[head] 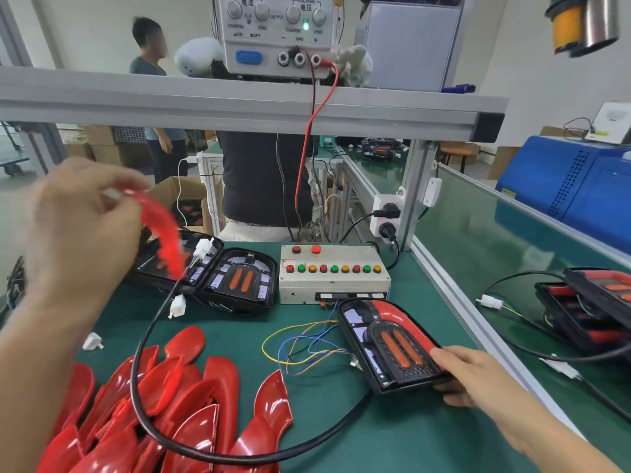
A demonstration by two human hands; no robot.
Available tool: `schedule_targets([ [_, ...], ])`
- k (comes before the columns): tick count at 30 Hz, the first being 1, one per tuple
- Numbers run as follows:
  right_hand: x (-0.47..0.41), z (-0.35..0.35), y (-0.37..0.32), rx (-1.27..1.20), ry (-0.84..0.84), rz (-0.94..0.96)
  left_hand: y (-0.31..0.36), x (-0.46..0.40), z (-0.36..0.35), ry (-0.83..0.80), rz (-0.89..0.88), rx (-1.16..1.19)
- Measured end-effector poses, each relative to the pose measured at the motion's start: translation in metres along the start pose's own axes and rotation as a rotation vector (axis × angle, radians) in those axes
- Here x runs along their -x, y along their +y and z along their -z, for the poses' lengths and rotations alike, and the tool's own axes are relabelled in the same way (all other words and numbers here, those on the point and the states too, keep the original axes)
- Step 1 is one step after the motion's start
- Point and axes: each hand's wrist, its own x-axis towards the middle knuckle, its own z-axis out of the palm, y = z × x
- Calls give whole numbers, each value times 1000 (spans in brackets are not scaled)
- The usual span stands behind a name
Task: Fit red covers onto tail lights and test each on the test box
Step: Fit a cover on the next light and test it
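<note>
Pinching a curved red cover (160,230) by its upper end, the left hand (82,230) holds it raised above the bench (392,435), its grip closed on the piece; both hand and cover are blurred. The right hand (478,380) rests at the near right corner of a tail light (389,346), fingers curled round its black edge in a closed grip. This tail light lies flat on the green bench just in front of the test box (333,274). It has a black housing, two orange strips in the middle, and one red cover already seated along its right side and top, while the left side shows bare silvery panels. Thin yellow, blue and orange wires (300,346) loop from it across the bench.

A pile of loose red covers (164,404), glossy and wing-shaped, lies at the near left, with a thick black cable (143,380) arching over it. Two more tail lights (218,278) without covers lie to the left of the test box, which carries a row of red, green and orange buttons. Further tail lights (594,308) are stacked at the far right.
</note>
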Motion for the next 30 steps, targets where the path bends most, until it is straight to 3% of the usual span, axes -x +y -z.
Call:
schedule_targets([
  [3, 4, -2, -7, 180, 43, 75, 46, 0, -20, -120, 98, 526],
  [6, 11, -7, -23, 395, 254, 294, 69, 10, -51, -439, 341, 920],
  [8, 22, -15, -43, 379, 306, 553, 77, 23, -73, -590, 462, 1015],
  [10, 36, -25, -61, 335, 185, 739, 86, 38, -95, -698, 528, 1086],
  [13, 48, -36, -75, 340, -40, 852, 92, 53, -120, -808, 605, 1154],
  [17, 50, -33, -74, 428, -19, 909, 98, 61, -139, -882, 688, 1233],
  [20, 46, -28, -66, 510, 68, 931, 101, 70, -155, -934, 725, 1155],
  [23, 40, -15, -57, 454, 135, 812, 94, 79, -173, -934, 701, 735],
  [27, 37, -18, -44, 577, 97, 721, 91, 98, -189, -1109, 801, 419],
  [30, 40, -30, -42, 696, 39, 695, 94, 107, -197, -1129, 872, 365],
])
